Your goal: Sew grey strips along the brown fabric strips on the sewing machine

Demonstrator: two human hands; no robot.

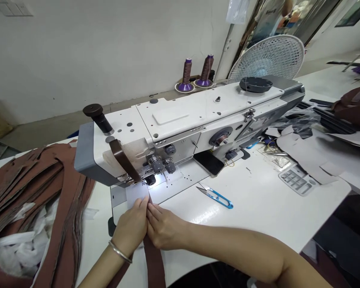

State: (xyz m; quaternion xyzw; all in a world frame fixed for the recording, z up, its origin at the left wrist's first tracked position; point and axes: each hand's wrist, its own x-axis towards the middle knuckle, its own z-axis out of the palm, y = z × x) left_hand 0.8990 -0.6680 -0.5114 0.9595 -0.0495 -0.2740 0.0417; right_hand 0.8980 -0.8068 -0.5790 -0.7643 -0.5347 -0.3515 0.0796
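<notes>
Both hands meet just in front of the needle area of a white and grey sewing machine point(174, 120). My left hand point(132, 226), with a silver bangle at the wrist, is closed on a brown fabric strip point(154, 264). Against it, my right hand point(165, 226) pinches the same strip, its fingers bunched together. The strip hangs down between the wrists toward the table's front edge, and its far end runs toward the lit presser foot. My fingers hide much of the held part. Blue thread snips point(216, 197) lie to the right of my hands.
Stacked brown fabric pieces point(69, 192) and crumpled white material point(21, 248) cover the left side. A phone point(209, 163) lies beneath the machine arm. Two brown thread cones point(187, 74) and a white fan point(267, 58) stand behind. Pale cut pieces point(306, 152) lie at right.
</notes>
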